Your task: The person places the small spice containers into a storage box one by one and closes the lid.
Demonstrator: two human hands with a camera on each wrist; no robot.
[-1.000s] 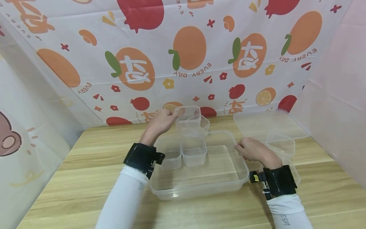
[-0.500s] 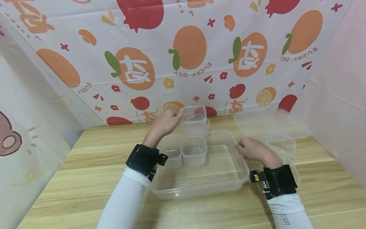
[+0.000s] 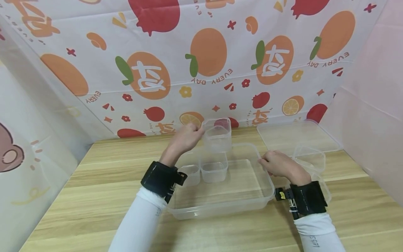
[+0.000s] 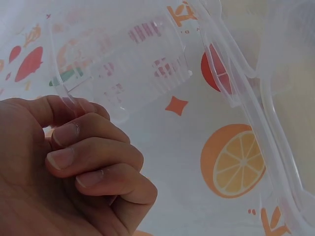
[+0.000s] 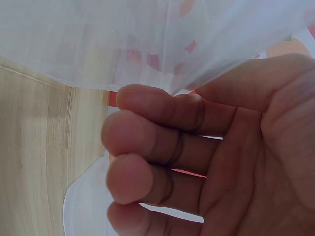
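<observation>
My left hand [image 3: 188, 136] pinches the near-left rim of a small clear plastic container [image 3: 217, 140], upright at the back of the large clear plastic box [image 3: 220, 210]. In the left wrist view the thumb and index finger meet on that small container's edge [image 4: 123, 64], the other fingers curled below. My right hand [image 3: 278, 164] pinches the right rim of the large box; its wall [image 5: 123, 39] fills the top of the right wrist view. Two small clear containers, one on the left [image 3: 190, 175] and one beside it [image 3: 214, 171], stand inside the box's left half.
A large flat clear lid [image 3: 297, 136] lies at the back right of the wooden table [image 3: 78, 210]. Small clear pieces [image 3: 310, 161] lie around my right wrist, partly hidden by it. A fruit-printed cloth [image 3: 151, 35] hangs behind.
My left hand has carried the small container to the right, so it now overlaps the clear piece seen behind it earlier. My right hand stays at the box rim.
</observation>
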